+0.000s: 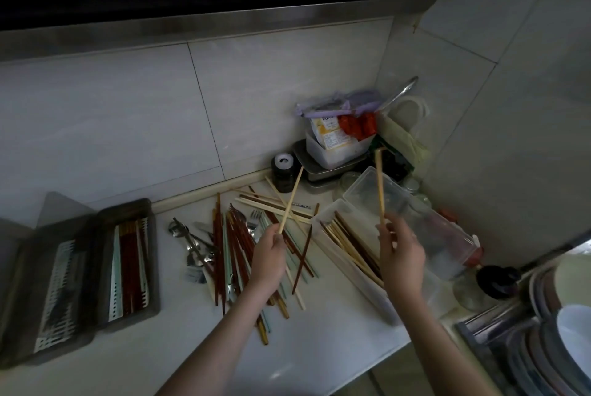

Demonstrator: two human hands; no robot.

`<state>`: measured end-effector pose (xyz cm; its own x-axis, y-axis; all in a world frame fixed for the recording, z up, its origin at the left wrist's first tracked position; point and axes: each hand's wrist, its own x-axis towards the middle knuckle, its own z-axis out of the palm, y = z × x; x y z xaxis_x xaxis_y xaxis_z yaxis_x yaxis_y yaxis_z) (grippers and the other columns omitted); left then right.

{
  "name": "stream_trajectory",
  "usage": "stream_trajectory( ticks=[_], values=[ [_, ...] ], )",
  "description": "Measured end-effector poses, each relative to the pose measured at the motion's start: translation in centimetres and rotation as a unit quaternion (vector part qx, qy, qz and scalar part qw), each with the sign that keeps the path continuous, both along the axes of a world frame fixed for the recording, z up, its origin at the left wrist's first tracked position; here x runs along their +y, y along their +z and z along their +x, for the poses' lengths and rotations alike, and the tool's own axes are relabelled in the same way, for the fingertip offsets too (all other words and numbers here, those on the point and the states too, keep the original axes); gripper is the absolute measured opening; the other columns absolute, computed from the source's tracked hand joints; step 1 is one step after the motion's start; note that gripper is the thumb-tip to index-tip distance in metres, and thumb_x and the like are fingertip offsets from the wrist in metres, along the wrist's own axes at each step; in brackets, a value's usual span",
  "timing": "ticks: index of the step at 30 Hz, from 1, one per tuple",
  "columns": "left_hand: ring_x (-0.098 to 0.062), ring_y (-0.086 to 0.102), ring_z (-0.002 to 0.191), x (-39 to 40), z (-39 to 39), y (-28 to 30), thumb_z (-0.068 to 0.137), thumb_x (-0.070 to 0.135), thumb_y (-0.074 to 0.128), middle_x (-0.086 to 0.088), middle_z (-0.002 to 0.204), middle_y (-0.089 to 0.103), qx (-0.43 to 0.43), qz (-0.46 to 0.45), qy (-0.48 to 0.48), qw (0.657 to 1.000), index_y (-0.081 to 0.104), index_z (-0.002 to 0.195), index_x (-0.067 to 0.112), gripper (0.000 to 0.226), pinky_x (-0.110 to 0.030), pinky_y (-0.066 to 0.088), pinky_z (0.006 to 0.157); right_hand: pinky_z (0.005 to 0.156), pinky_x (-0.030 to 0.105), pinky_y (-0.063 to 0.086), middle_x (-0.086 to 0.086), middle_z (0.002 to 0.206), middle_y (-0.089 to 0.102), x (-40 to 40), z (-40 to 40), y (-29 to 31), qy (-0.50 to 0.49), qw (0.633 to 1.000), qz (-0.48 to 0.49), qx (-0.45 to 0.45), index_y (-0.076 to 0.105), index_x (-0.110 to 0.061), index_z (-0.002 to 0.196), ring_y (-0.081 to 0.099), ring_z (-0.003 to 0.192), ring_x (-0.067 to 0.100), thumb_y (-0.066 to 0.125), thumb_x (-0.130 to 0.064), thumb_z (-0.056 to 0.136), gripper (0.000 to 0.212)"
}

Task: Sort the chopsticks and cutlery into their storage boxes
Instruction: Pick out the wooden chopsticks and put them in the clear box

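My left hand (268, 255) grips one pale bamboo chopstick (291, 199) by its lower end, raised over the pile of mixed chopsticks (236, 248) on the white counter. My right hand (401, 251) holds another pale chopstick (380, 184) upright above the clear plastic box (323, 215), where several pale and brown chopsticks lie. Spoons and forks (192, 243) rest at the pile's left side. At far left, a dark grey storage box (128, 259) holds red-brown and light green chopsticks; its open lid (48, 293) lies beside it.
In the back corner stand a small black jar (283, 168), a metal tray with food packets (332, 152) and a bag. A clear lid (396, 200) leans behind the clear box. A sink with stacked bowls (556, 325) is at the right. The counter's front edge is near my forearms.
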<state>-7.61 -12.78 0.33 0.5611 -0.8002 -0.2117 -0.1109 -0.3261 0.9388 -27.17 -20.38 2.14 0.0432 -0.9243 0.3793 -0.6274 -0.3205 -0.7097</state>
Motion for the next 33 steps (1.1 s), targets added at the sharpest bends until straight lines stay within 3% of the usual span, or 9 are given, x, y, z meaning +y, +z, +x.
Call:
stream_trajectory(
  ticks=[2,5,9,13,16,19,22,27,33],
  values=[
    [-0.009,0.04,0.058,-0.1,-0.1,0.0,0.1,0.014,0.034,0.002,0.073,0.047,0.001,-0.006,0.005,1.0,0.05,0.123,0.013,0.028,-0.019,0.033,0.052,0.061,0.036,0.053,0.002,0.09,0.066,-0.5,-0.6,-0.6,0.014,0.993,0.027,0.111,0.061,-0.019,0.109,0.062,0.073,0.021,0.053,-0.014,0.094,0.019],
    [-0.009,0.037,0.051,-0.3,-0.2,0.0,0.1,0.018,0.037,0.001,0.068,0.045,0.012,-0.021,0.021,0.999,0.053,0.114,0.015,0.021,-0.019,0.03,0.045,0.07,0.036,0.055,0.002,0.097,0.065,-0.7,-1.6,-3.3,0.081,0.918,0.226,0.315,0.063,-0.025,0.113,0.063,0.081,0.02,0.045,-0.012,0.095,0.028],
    [-0.008,0.034,0.047,-0.6,-0.2,0.4,0.098,0.019,0.042,0.003,0.061,0.04,0.018,-0.032,0.007,0.999,0.056,0.092,0.008,0.018,-0.016,0.028,0.041,0.085,0.037,0.053,0.006,0.111,0.063,-0.9,-2.1,-3.7,0.108,0.896,0.327,0.282,0.061,-0.019,0.119,0.063,0.095,0.023,0.044,-0.015,0.097,0.028],
    [-0.011,0.036,0.051,-1.0,-1.3,0.4,0.097,0.018,0.041,0.002,0.061,0.041,0.028,-0.015,-0.074,0.997,0.054,0.083,0.012,0.02,-0.022,0.029,0.047,0.089,0.03,0.049,0.007,0.122,0.061,-1.1,0.3,-1.0,0.077,0.953,0.276,0.1,0.055,-0.015,0.129,0.061,0.105,0.023,0.048,-0.03,0.097,0.036],
    [-0.011,0.043,0.051,-1.1,-3.8,0.3,0.096,0.018,0.043,0.003,0.061,0.048,0.009,0.026,-0.195,0.98,0.053,0.078,0.024,0.021,-0.024,0.033,0.048,0.094,0.051,0.049,0.02,0.11,0.066,-0.3,3.2,0.3,0.124,0.908,0.37,-0.155,0.058,-0.015,0.115,0.063,0.099,0.035,0.044,-0.027,0.099,0.025],
    [-0.009,0.052,0.051,-1.2,-5.4,0.1,0.098,0.022,0.043,0.003,0.066,0.056,0.022,0.038,-0.249,0.967,0.053,0.081,0.028,0.021,-0.024,0.042,0.05,0.078,0.045,0.055,0.017,0.089,0.064,-0.1,4.0,1.7,0.117,0.845,0.389,-0.348,0.053,-0.006,0.11,0.066,0.08,0.028,0.038,-0.014,0.101,0.019],
    [-0.012,0.062,0.078,-1.0,-4.5,-0.6,0.096,0.033,0.046,0.005,0.087,0.061,-0.099,0.039,-0.214,0.971,0.057,0.1,0.022,0.016,-0.03,0.048,0.068,0.07,0.039,0.058,0.01,0.084,0.064,-0.9,2.6,2.7,0.067,0.878,0.247,-0.404,0.05,-0.017,0.096,0.067,0.077,0.026,0.038,-0.016,0.101,0.013],
    [-0.019,0.053,0.107,1.0,-0.3,-3.9,0.093,0.032,0.048,0.0,0.12,0.052,-0.391,0.149,-0.227,0.88,0.038,0.133,0.027,0.041,-0.033,0.048,0.083,0.075,0.034,0.054,0.0,0.086,0.064,-2.8,-0.6,2.7,0.074,0.986,0.099,-0.113,0.052,-0.022,0.096,0.064,0.081,0.015,0.041,-0.015,0.099,0.013],
    [-0.019,0.024,0.135,2.7,-0.1,-6.3,0.095,0.027,0.039,0.005,0.148,0.03,-0.466,0.191,-0.33,0.798,0.03,0.144,0.03,0.05,-0.039,0.024,0.104,0.08,0.035,0.052,0.009,0.11,0.063,-2.8,-1.1,-1.1,0.142,0.904,0.257,0.312,0.047,-0.023,0.125,0.062,0.095,0.024,0.04,-0.009,0.095,0.033]
  ],
)
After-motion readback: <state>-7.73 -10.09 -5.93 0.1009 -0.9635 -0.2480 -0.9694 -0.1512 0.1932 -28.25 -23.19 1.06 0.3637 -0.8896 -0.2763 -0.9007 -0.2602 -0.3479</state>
